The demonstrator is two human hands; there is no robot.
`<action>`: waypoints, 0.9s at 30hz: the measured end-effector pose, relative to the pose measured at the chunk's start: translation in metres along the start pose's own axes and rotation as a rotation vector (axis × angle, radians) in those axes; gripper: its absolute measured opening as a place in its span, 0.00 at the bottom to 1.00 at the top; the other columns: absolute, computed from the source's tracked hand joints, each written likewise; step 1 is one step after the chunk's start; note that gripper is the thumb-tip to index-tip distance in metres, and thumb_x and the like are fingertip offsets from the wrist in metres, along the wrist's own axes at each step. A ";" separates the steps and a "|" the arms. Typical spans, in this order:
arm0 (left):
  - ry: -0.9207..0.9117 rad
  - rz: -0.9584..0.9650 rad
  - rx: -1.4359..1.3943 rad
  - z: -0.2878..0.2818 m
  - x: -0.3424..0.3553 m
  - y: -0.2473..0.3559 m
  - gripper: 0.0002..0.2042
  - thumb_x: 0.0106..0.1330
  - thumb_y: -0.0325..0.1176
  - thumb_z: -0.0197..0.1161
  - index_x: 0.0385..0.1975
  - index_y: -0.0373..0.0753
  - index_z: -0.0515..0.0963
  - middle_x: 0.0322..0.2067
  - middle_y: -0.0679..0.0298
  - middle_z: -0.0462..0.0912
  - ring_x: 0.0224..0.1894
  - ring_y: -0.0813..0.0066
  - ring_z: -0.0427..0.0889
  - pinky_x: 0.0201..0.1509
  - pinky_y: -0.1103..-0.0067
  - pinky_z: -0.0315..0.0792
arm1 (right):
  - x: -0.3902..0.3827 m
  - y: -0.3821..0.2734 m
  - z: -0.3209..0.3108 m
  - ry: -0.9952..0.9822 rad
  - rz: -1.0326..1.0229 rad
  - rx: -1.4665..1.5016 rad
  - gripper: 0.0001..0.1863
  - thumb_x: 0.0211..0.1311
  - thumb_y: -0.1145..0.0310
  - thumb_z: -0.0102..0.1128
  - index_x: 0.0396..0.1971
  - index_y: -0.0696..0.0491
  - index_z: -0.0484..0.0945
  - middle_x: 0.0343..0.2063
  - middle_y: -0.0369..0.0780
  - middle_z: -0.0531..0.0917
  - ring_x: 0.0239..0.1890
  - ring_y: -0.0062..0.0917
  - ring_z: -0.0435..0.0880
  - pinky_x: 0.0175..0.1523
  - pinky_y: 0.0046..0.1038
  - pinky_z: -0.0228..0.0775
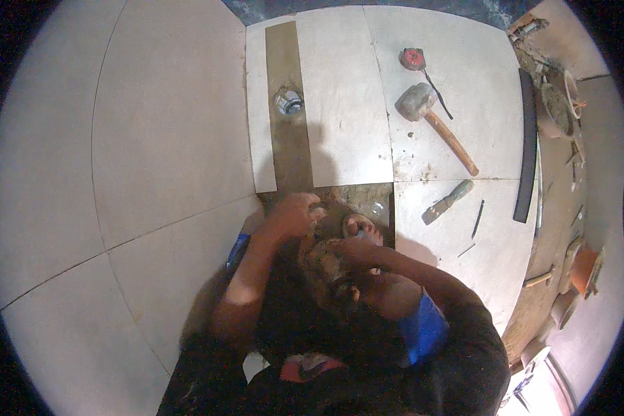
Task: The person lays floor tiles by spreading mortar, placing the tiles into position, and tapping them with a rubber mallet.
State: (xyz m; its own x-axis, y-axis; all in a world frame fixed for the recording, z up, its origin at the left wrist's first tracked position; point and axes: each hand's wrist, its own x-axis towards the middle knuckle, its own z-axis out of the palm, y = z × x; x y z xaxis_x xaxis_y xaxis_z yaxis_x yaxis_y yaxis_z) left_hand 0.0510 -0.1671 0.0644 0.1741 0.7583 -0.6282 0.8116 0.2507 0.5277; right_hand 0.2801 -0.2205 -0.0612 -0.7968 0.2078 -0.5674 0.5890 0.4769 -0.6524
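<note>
A: Untiled gap [357, 197] in floor, bare mortar, between pale tiles, just ahead of knees. Left hand [295, 213] down at gap's left edge, fingers curled together, pressing; grip on anything – cannot tell.
B: Right hand [359, 229]?
A: In the gap, fingers bent; closed on something or not, cannot tell. Foot or knee crowding just below.
B: Risks?
A: Likely smearing mortar onto tile faces [457, 229]; leaning weight on fresh tile edge could tip or sink it. Trowel [448, 202] lying just right of gap, easy to knock. Mallet [433, 119] and tape measure [413, 59] farther off, well apart. Open drain pipe [289, 102] in brown strip, grit could drop in.
</note>
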 end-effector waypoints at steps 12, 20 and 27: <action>-0.239 0.106 -0.060 0.073 -0.053 0.001 0.21 0.68 0.47 0.60 0.49 0.34 0.80 0.49 0.45 0.82 0.53 0.46 0.80 0.56 0.58 0.73 | -0.103 0.051 -0.084 0.473 0.111 0.743 0.33 0.53 0.84 0.60 0.63 0.56 0.73 0.53 0.43 0.84 0.52 0.26 0.81 0.60 0.29 0.73; -0.508 0.380 -0.104 0.281 -0.077 -0.023 0.20 0.67 0.43 0.62 0.51 0.34 0.79 0.46 0.49 0.84 0.47 0.51 0.84 0.54 0.61 0.76 | -0.154 0.063 -0.078 0.568 0.107 0.836 0.34 0.47 0.88 0.58 0.61 0.61 0.74 0.52 0.41 0.83 0.54 0.22 0.79 0.62 0.28 0.70; -0.450 0.331 -0.131 0.314 -0.076 -0.020 0.21 0.66 0.43 0.63 0.53 0.35 0.78 0.48 0.49 0.83 0.50 0.52 0.82 0.56 0.62 0.74 | -0.203 0.066 -0.095 0.781 0.170 0.988 0.30 0.52 0.75 0.60 0.58 0.64 0.75 0.50 0.39 0.83 0.52 0.23 0.80 0.58 0.28 0.72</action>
State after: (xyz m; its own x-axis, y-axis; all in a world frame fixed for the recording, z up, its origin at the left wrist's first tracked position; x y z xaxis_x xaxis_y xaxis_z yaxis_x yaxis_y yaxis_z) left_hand 0.1964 -0.4182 -0.0782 0.6505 0.4855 -0.5840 0.6028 0.1378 0.7859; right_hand 0.4680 -0.1503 0.0581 -0.3709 0.8102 -0.4540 0.2720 -0.3726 -0.8872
